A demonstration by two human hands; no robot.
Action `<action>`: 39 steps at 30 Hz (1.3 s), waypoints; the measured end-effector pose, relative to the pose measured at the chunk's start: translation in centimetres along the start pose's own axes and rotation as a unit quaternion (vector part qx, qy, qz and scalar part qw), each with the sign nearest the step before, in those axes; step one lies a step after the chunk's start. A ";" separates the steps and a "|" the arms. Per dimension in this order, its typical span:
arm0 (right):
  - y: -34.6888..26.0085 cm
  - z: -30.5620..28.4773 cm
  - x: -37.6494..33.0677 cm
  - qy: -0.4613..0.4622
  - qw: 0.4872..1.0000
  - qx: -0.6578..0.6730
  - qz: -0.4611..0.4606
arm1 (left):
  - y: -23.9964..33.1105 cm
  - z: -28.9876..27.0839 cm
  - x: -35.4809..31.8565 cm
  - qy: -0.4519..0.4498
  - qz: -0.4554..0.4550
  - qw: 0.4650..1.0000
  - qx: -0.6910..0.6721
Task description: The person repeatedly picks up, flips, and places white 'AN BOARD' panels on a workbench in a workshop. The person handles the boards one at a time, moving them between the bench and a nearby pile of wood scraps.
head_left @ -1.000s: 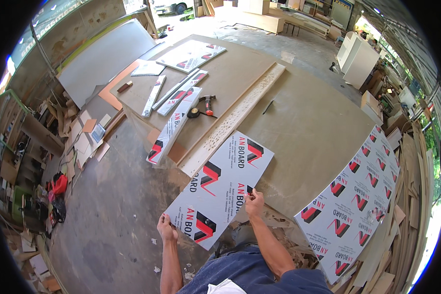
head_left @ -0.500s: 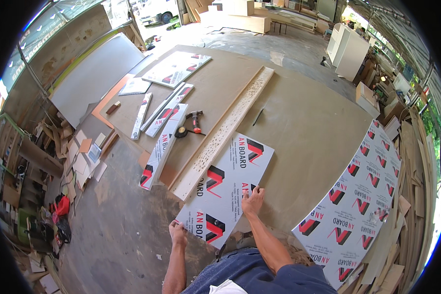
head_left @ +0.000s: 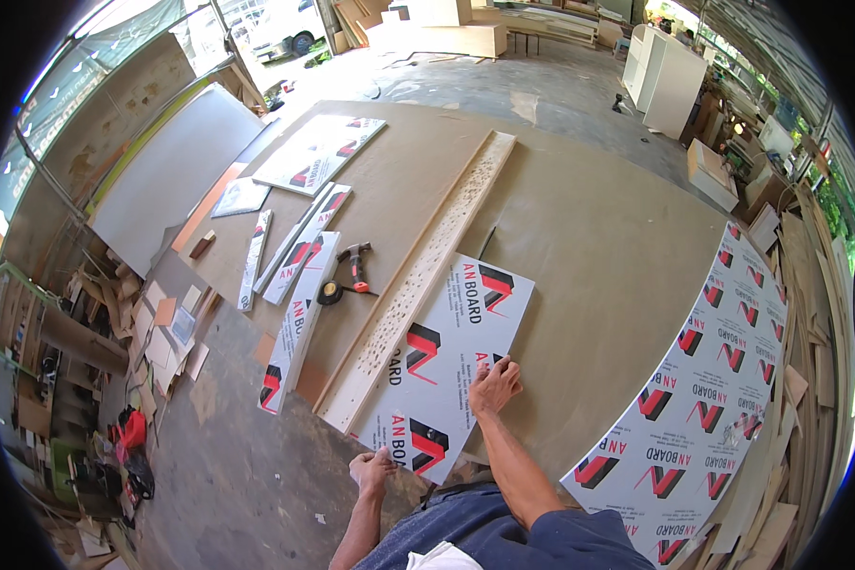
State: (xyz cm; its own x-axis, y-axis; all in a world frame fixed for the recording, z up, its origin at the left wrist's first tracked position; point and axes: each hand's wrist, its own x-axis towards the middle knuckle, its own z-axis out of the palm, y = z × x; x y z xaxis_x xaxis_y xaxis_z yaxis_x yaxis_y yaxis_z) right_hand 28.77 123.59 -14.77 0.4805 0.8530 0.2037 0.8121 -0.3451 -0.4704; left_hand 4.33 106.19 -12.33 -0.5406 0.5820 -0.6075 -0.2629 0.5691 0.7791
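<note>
Both hands gripped a white rectangular printed board (head_left: 444, 359): left hand (head_left: 371, 469) clasped its near corner, right hand (head_left: 493, 385) pressed flat beside a long pale wooden plank (head_left: 418, 277).

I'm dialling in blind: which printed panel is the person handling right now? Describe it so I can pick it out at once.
Start at the big brown sheet on the floor and find the long pale perforated strip lying diagonally across it. The printed panel lies against that strip's right side, the right hand flat on it, the left hand at its near corner. The other printed pieces are narrower strips left of the pale strip.
</note>
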 end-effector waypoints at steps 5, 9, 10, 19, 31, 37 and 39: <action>0.2 0.4 2.3 0.012 1.000 0.008 -0.003 | 0.8 2.2 1.0 0.012 0.007 1.000 0.002; 0.1 0.5 4.9 0.018 1.000 0.015 0.004 | 2.6 4.8 1.3 0.017 0.004 0.999 0.029; 0.2 0.7 5.8 0.023 1.000 0.015 0.002 | 3.4 5.7 1.3 0.017 -0.001 0.999 0.040; 1.1 3.2 15.9 0.029 1.000 -0.005 -0.001 | 7.6 15.0 3.9 0.007 0.006 1.000 0.010; 2.2 2.2 18.2 -0.055 0.997 0.040 -0.044 | 10.0 19.2 5.4 -0.018 0.035 0.998 0.048; -0.5 -6.1 0.2 -0.207 0.959 0.070 -0.181 | 12.9 13.8 7.6 -0.051 0.473 0.744 0.470; 0.1 -6.6 -2.4 -0.207 0.951 0.063 -0.223 | 14.6 12.7 8.8 -0.115 0.558 0.616 0.544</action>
State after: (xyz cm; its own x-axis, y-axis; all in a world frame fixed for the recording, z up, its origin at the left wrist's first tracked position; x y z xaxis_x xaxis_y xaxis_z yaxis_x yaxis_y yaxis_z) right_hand 29.87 118.96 -9.62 -0.0950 0.9934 0.0646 0.8465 0.1148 -0.5199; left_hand 5.84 127.00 -8.31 0.2621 0.9589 0.1089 0.9285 -0.2813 0.2422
